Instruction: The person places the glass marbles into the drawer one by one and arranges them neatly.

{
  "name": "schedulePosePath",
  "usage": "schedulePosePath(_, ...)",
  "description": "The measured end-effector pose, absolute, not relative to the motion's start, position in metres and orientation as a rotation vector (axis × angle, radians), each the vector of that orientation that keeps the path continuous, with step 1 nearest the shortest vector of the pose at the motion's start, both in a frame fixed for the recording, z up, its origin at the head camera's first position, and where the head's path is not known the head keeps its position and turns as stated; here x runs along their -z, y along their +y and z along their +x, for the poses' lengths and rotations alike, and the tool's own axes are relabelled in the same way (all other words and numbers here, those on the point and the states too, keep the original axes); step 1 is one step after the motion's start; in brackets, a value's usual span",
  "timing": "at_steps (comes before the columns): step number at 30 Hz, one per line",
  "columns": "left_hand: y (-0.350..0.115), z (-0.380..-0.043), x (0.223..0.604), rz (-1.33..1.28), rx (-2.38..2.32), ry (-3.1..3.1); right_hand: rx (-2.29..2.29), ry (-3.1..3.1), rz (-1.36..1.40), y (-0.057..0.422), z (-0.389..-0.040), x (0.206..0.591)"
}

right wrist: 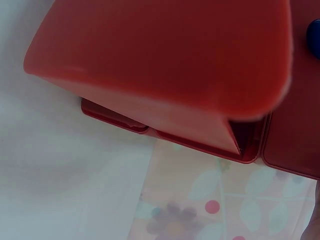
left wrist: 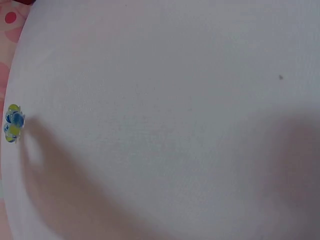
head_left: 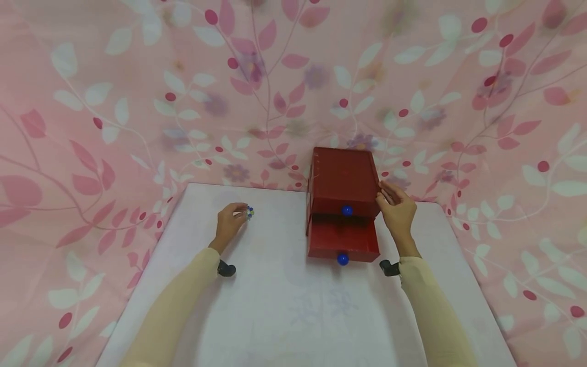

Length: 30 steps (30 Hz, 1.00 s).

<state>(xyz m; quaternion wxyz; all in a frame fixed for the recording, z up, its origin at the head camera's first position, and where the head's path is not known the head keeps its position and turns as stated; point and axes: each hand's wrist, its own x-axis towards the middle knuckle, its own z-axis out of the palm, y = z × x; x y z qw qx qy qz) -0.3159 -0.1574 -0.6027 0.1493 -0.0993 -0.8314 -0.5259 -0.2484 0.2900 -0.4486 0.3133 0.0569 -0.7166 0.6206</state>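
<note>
My left hand [head_left: 230,224] is at the left of the white table, its fingertips pinching a small cluster of clear glass marbles [head_left: 249,212] with blue and yellow swirls. In the left wrist view the marbles [left wrist: 14,123] show at the left edge, while the hand itself is out of sight. To the right stands a red two-drawer cabinet [head_left: 344,176] with its lower drawer [head_left: 341,250] pulled out and its upper one in. My right hand [head_left: 398,210] rests its fingertips against the cabinet's right side. The drawer's outside [right wrist: 165,55] fills much of the right wrist view.
Blue round knobs [head_left: 347,210] sit on both drawer fronts. The white tabletop [head_left: 275,306] carries faint marks near its middle. Behind it and at its sides hangs a pink cloth [head_left: 275,76] with leaves and flowers. A black wrist camera [head_left: 227,268] shows at the left cuff.
</note>
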Motion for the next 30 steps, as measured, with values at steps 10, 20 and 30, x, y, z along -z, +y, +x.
schedulePosePath(10,-0.139,-0.315,0.589,-0.456,1.522,-2.350,-1.639,-1.872,0.129,0.288,-0.248,0.447)
schedulePosePath(20,-0.107,-0.308,0.570,-0.686,1.573,-2.244,-1.643,-1.881,0.115,0.287,-0.247,0.445)
schedulePosePath(30,-0.073,-0.302,0.554,-0.822,1.629,-2.207,-1.643,-1.903,0.116,0.288,-0.248,0.445)
